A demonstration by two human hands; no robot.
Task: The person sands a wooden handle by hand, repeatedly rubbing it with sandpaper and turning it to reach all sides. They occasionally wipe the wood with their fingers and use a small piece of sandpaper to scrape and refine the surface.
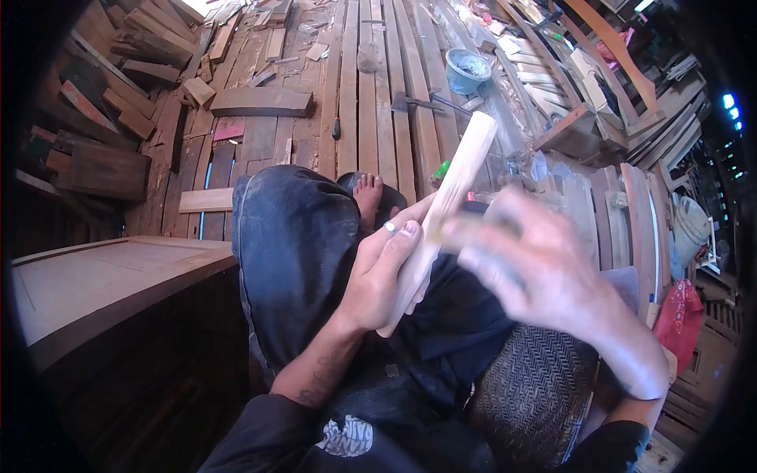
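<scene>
Here, one pale wood piece (467, 162): left fingers (399, 246) clamped on it; right fingers (495, 272) beside it, blurred, grip unclear.

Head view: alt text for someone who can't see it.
A seated person's left hand grips a long, pale piece of wood slanting up over the lap; the motion-blurred right hand is at its side, its grip unclear. Beyond, loose boards and a light-blue bucket sit on a plank floor.
</scene>
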